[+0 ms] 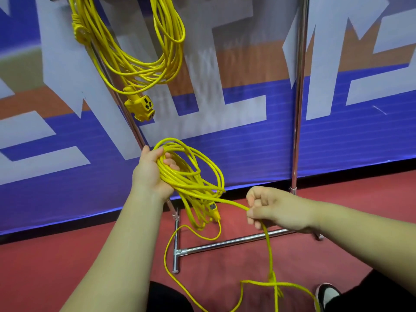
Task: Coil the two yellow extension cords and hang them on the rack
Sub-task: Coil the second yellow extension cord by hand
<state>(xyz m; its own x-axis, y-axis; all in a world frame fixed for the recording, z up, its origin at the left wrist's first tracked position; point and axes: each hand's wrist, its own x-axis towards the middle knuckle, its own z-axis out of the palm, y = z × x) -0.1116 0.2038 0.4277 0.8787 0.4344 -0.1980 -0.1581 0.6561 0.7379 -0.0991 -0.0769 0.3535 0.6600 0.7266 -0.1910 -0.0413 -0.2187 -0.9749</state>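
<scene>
**Two yellow extension cords, one rack, two hands.**

The first cord (139, 68) is coiled and hangs from the top left end of the rack (298, 109). Its socket block (140, 106) dangles below the loops, beside the left upright.

The second cord (193, 176) is in your hands in front of the rack, above the red floor (67, 255).
- Your left hand (149, 174) grips the bundle of finished loops, with its fingers (171, 162) curled round them.
- Your right hand (270, 208), lower and to the right, pinches the loose run, with its fingers (254, 218) curled onto the cord.
- From that pinch the uncoiled tail (269, 251) drops to the floor and crosses itself near your shoe (326, 293).
- One connector (212, 208) hangs among the lower loops, above the rack's base bar.

**Handling, as a judgement.** The cord looks light, limp and smooth-jacketed. It has enough spring that the loops splay unevenly rather than lying flat. Keep your left grip at the top of the bundle, where all the turns pass through one place. Let the run slide through your right pinch as you feed each turn. The crossed tail on the floor may tighten into a kink if you pull it fast. The connector adds a little weight at the low end.

**Count.** There are two cords, one hung and one partly coiled. Two connector ends are visible, one on each cord, and the others are not in view. The rack shows two uprights.
</scene>
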